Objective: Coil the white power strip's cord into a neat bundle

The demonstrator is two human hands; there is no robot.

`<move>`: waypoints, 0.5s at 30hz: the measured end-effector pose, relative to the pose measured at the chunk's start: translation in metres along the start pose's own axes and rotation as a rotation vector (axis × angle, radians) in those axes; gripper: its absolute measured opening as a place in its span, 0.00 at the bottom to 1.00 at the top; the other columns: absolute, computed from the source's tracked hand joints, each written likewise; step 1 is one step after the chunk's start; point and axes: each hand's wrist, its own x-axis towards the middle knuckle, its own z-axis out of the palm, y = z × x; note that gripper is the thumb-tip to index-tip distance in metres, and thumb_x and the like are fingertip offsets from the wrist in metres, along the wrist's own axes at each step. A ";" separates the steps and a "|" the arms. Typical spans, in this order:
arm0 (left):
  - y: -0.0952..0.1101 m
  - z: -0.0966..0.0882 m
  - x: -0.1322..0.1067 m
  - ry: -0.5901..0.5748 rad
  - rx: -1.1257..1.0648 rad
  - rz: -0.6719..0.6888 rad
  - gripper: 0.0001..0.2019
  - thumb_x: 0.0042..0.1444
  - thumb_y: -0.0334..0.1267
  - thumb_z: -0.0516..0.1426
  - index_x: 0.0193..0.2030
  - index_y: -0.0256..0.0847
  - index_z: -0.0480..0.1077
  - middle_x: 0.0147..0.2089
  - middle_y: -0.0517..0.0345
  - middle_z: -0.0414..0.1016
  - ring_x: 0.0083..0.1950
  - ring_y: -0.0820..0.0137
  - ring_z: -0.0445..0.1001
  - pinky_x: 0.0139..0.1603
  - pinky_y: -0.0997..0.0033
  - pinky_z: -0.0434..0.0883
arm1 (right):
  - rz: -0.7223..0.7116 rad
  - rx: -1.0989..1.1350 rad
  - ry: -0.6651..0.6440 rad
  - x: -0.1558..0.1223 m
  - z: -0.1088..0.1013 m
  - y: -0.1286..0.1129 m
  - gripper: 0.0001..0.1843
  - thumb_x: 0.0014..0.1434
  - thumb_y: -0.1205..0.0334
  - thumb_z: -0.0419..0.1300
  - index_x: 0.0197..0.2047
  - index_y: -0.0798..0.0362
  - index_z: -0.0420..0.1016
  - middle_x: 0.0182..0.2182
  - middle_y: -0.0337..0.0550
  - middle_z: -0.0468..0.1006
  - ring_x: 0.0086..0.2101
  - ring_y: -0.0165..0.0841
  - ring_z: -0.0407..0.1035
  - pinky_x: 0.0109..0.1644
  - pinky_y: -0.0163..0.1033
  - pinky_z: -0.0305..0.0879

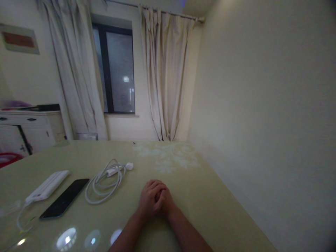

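My left hand and my right hand are clasped together on the glossy pale green tabletop. The fingers of each are closed around the other hand, and the palms are hidden. To their left lies a coiled white cable with a white plug at its far end. Further left is a dark-screened phone, lying flat. Beside it rests a white power bank with a short white cable at its near end.
A plain wall runs along the table's right side. Behind the table hang pale curtains on both sides of a dark-framed window. A white cabinet stands at the far left, with a red object in front of it.
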 end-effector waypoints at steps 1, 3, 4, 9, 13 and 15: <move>0.000 0.000 0.000 0.000 0.007 0.007 0.12 0.62 0.36 0.54 0.45 0.44 0.79 0.46 0.49 0.81 0.52 0.59 0.75 0.57 0.55 0.72 | -0.006 -0.001 0.007 0.000 0.000 0.000 0.22 0.61 0.68 0.58 0.58 0.54 0.76 0.52 0.53 0.80 0.50 0.42 0.73 0.56 0.43 0.70; -0.001 -0.001 -0.001 0.001 0.015 0.014 0.12 0.62 0.35 0.54 0.45 0.44 0.79 0.46 0.49 0.81 0.52 0.60 0.76 0.57 0.55 0.72 | -0.017 0.002 0.020 0.000 -0.002 0.000 0.21 0.60 0.68 0.58 0.56 0.53 0.76 0.51 0.52 0.80 0.50 0.41 0.73 0.56 0.42 0.70; -0.001 -0.001 -0.001 -0.002 0.016 0.013 0.12 0.62 0.35 0.54 0.45 0.44 0.79 0.46 0.49 0.81 0.52 0.60 0.76 0.57 0.56 0.72 | -0.020 0.005 0.025 0.000 -0.003 0.000 0.21 0.60 0.68 0.59 0.56 0.53 0.77 0.51 0.51 0.81 0.49 0.41 0.73 0.56 0.42 0.70; 0.000 -0.002 0.000 -0.011 -0.018 -0.018 0.11 0.63 0.37 0.54 0.45 0.43 0.79 0.46 0.49 0.82 0.51 0.61 0.76 0.57 0.56 0.71 | -0.014 0.024 0.029 -0.001 -0.007 -0.004 0.21 0.61 0.67 0.58 0.57 0.55 0.76 0.53 0.54 0.80 0.52 0.42 0.73 0.59 0.43 0.69; -0.001 -0.003 0.002 -0.022 -0.074 -0.063 0.11 0.64 0.38 0.54 0.44 0.43 0.79 0.46 0.49 0.82 0.51 0.61 0.76 0.57 0.57 0.71 | -0.006 0.056 0.010 0.000 -0.010 -0.006 0.22 0.60 0.68 0.58 0.57 0.54 0.76 0.53 0.53 0.80 0.52 0.41 0.73 0.58 0.43 0.69; -0.003 -0.003 0.003 -0.021 -0.101 -0.087 0.12 0.65 0.39 0.54 0.43 0.43 0.79 0.45 0.50 0.82 0.51 0.62 0.76 0.57 0.57 0.71 | -0.013 0.068 0.029 0.001 -0.010 -0.006 0.23 0.60 0.67 0.59 0.58 0.54 0.76 0.55 0.54 0.79 0.53 0.42 0.73 0.59 0.44 0.69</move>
